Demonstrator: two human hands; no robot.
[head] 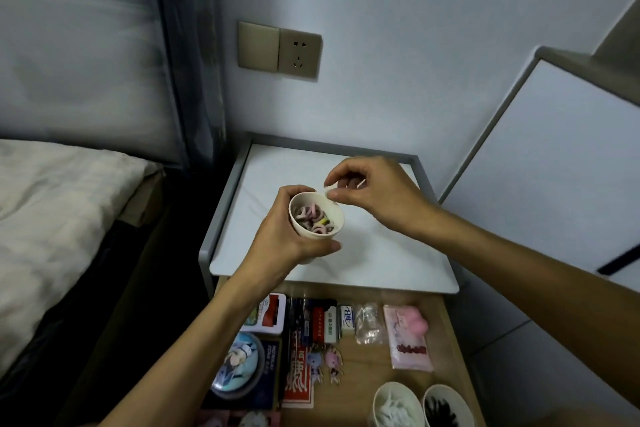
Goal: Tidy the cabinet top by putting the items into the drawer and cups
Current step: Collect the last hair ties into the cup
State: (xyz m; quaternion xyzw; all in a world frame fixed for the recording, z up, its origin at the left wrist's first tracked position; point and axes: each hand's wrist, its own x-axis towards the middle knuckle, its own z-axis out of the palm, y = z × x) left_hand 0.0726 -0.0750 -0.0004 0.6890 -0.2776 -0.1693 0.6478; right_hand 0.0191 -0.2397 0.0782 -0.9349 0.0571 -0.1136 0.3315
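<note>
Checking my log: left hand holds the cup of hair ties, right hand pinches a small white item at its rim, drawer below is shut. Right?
No: the head view shows the drawer open. Otherwise right: left hand holds the cup of hair ties, right hand pinches a small white item at its rim.

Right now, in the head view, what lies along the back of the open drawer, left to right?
Across the drawer: white tin with red label → red-and-white box → white eraser → clear plastic bag → pink packet.
</note>
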